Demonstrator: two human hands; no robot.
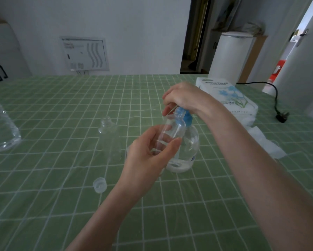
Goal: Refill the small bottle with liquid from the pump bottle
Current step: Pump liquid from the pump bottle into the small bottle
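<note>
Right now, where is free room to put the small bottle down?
Free: near-left cloth this side of the cap, and far cloth between big bottle and tissue pack. Crowded: around the pump bottle, empty bottle, loose tissue.

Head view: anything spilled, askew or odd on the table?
No spill shows. A loose cap lies on the tablecloth, crumpled tissue sits by the tissue pack, and the pump bottle holds only a thin layer of liquid.

Green tablecloth (61,105) gridded with white lines. Clear pump bottle (192,142) with blue collar (188,119) and whitish liquid (179,164) at bottom. Right of the pump bottle, white tissue pack (230,98) printed with blue flowers.
</note>
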